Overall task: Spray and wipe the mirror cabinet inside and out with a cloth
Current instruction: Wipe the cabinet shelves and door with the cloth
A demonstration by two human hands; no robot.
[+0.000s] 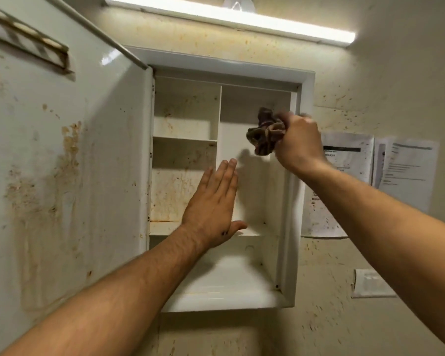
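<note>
so the mirror cabinet is hanging open and empty, door swung out to the left. right hand has a closed grip around a bunched-up dark cloth, held up at the upper part of the right compartment. left hand is flat and open, holding nothing, in front of the middle divider. progress-wise i'd say early to midway: the right side looks fairly white, but the left shelves and the inside of the door are covered in brownish stains. no spray bottle in view.
</note>
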